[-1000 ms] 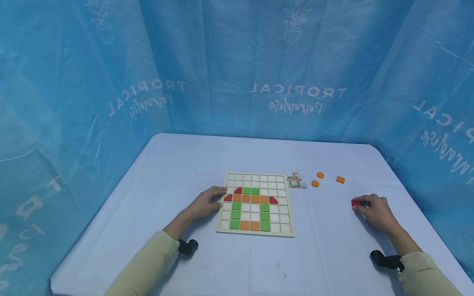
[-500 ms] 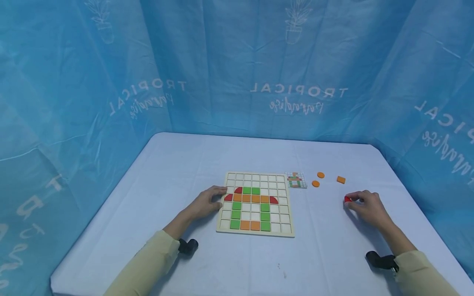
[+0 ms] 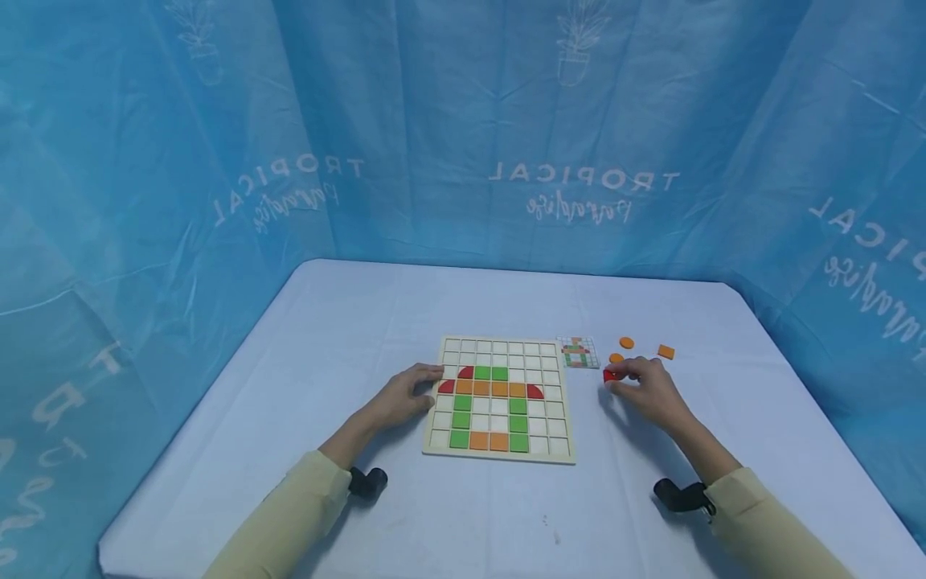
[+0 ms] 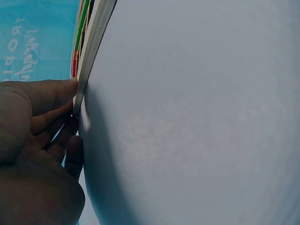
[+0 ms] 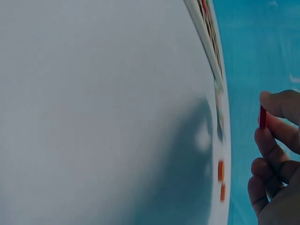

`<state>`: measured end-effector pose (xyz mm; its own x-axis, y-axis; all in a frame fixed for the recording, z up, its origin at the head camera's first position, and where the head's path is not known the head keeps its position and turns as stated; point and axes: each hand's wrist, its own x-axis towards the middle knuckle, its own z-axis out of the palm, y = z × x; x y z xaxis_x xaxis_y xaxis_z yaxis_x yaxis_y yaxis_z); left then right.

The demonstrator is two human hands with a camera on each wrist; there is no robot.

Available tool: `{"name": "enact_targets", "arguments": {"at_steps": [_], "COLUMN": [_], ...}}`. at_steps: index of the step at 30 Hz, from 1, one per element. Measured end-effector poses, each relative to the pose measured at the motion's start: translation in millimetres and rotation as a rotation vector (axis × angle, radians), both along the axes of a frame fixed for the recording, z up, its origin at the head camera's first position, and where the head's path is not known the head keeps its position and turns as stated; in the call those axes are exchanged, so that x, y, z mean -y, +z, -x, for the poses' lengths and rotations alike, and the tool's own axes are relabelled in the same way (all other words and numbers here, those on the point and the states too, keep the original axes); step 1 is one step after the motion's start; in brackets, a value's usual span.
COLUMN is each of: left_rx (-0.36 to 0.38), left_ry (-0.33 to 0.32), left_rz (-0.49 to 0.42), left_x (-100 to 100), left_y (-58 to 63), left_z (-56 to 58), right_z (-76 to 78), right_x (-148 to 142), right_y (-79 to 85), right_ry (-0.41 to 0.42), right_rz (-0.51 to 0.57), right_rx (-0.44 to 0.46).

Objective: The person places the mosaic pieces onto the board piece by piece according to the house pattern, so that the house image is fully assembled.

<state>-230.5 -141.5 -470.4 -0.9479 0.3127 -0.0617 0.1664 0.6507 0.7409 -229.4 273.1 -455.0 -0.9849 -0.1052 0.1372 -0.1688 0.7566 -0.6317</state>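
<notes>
Between the thumb and fingertips of my right hand [image 3: 651, 392] is a small, thin red tile [image 3: 610, 375], raised over the table right of the board. The right wrist view shows that red tile [image 5: 263, 117] edge-on. My left hand [image 3: 398, 397] touches the left edge of a wooden grid board [image 3: 499, 460], its thumb and fingers spread along that side. Set in the board are green squares, orange squares and red quarter-round tiles. In the left wrist view the thumb of my left hand [image 4: 37, 108] meets the board's edge [image 4: 91, 51].
A small pattern card [image 3: 580, 354] lies against the board's upper right side. Further right are two orange discs, one farther back [image 3: 626, 342] and a nearer disc [image 3: 616, 358] close behind the red tile, plus an orange square [image 3: 665, 351]. White cloth [image 3: 347, 314] covers the table; blue curtains surround it.
My right hand has carried the red tile left across the table, from the right side to near the card and discs. The left hand and the board have stayed put.
</notes>
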Motion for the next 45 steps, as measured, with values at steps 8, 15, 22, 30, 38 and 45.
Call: {"name": "enact_targets", "arguments": {"at_steps": [8, 15, 22, 30, 38, 45], "left_rx": [0.003, -0.007, -0.01, -0.012, -0.012, -0.014], "left_ry": [0.002, -0.012, -0.014, -0.015, -0.016, -0.019], "left_rz": [0.001, -0.007, -0.005, -0.007, -0.015, -0.018], "left_x": [0.1, 0.0, -0.7, -0.9, -0.7, -0.6], "left_y": [1.7, -0.7, 0.7, -1.0, 0.5, 2.2], "left_z": [-1.4, -0.9, -1.7, -0.6, -0.6, -1.0], "right_z": [9.8, 18.9, 30.7, 39.5, 42.1, 42.1], "right_x": [57.0, 96.1, 121.2, 134.4, 135.6, 136.0], "right_y": [2.7, -1.7, -8.3, -14.8, -17.6, -18.9], "right_ry": [0.044, 0.053, 0.098, 0.113, 0.14, 0.136], "right_rz": [0.028, 0.027, 0.015, -0.043, -0.073, -0.083], "right_rx": [0.009, 0.026, 0.02, 0.04, 0.016, 0.019]}}
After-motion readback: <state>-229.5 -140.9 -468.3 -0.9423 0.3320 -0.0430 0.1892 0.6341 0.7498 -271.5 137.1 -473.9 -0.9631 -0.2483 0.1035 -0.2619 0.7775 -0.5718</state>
